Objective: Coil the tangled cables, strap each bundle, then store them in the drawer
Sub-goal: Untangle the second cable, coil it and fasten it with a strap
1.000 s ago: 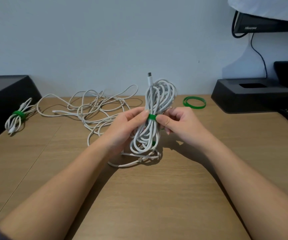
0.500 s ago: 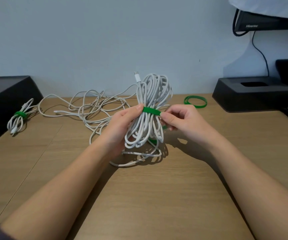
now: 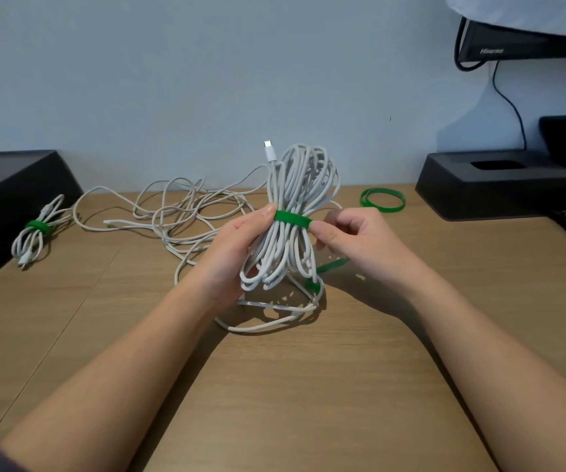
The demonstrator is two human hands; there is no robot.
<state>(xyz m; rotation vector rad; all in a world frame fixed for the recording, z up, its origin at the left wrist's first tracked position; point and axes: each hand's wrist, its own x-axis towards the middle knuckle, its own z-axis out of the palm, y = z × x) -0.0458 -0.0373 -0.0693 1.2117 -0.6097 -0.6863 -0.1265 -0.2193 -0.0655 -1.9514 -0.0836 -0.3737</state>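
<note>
Above the bench's middle, the left hand [image 3: 230,257] grips the coiled cable [image 3: 297,185] upright, its thumb on the green strap [image 3: 292,219]. The right hand [image 3: 356,243] pinches the strap's other side. The strap likely wants pulling snug around the waist, then its loose tail [image 3: 332,265] pressed flat, so no loop slips out.

A black stand [image 3: 479,195] sits at the far right corner of the wooden table [image 3: 309,403]. Above it is a black screen [image 3: 530,46], and a thin black wire [image 3: 512,105] runs down the pale wall [image 3: 172,80].
</note>
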